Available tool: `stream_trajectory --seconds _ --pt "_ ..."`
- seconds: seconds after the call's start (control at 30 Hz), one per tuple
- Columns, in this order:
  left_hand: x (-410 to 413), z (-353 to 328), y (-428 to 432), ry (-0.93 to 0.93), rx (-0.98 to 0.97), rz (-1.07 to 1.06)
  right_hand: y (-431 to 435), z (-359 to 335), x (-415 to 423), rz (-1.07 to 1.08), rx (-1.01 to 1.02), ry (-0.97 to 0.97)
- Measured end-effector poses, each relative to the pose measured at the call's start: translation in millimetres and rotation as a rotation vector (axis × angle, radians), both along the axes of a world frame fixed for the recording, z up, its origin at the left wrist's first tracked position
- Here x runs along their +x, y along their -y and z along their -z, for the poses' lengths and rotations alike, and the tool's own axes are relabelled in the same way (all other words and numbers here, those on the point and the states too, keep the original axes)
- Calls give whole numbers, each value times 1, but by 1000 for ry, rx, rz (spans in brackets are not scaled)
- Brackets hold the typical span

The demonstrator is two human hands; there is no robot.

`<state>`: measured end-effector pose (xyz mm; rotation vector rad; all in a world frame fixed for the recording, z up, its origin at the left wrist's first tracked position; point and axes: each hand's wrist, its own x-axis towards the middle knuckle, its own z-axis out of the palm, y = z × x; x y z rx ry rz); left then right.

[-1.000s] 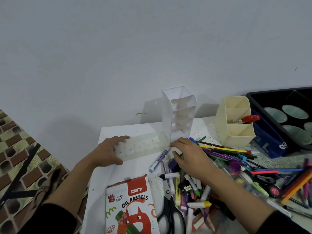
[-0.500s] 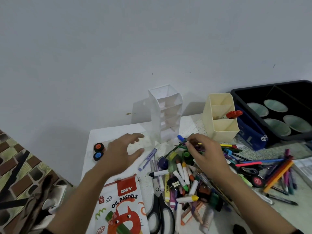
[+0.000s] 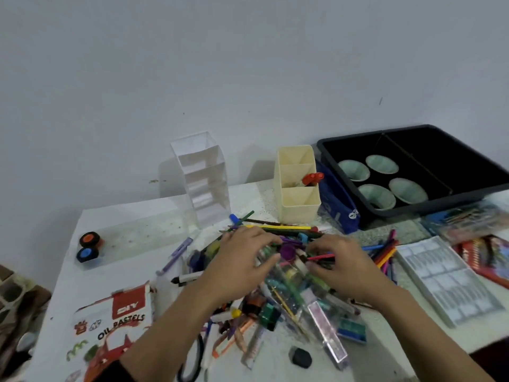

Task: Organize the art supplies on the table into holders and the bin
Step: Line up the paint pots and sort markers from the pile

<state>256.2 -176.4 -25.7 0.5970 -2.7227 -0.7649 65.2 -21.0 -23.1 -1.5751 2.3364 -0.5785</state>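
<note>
Gathering from the pile (image 3: 278, 271) at table (image 3: 132, 216) centre, the left hand (image 3: 242, 260) and right hand (image 3: 341, 260) lay spread-fingered over it, gripping nothing I could tell, so pinching like pens together would best feed the holders (image 3: 298, 194) at 12 o'clock.

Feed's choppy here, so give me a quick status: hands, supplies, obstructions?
Left hand and right hand both down on the supply pile, grip unclear. Cream holder holds one red item. Nothing blocking.

Cream holder (image 3: 298, 199); clear white holder (image 3: 203, 183); black bin (image 3: 429, 206); multicoloured pens (image 3: 278, 230).
</note>
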Motion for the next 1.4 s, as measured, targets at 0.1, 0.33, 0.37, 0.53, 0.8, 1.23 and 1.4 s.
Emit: stream_trajectory --seconds 0.1,0.33,0.37,0.53,0.8,1.23,1.4 --pt "-29 0 -16 150 -168 -31 -6 6 -7 -118 51 -32" --pt "-55 4 -29 371 -278 -106 0 18 -20 -264 -20 -28" --pt "-56 4 -29 391 -264 -111 2 19 -22 -279 -19 -28" --pt "-62 3 -32 381 -147 -183 3 22 -33 -293 -33 35" --pt "-67 13 -37 178 -46 -297 1 18 -44 -215 -178 243" --pt "-10 -21 -16 -327 271 -405 42 -11 -6 -320 -329 421" --pt "56 -30 10 -370 341 -529 77 -17 35 -406 -293 343"
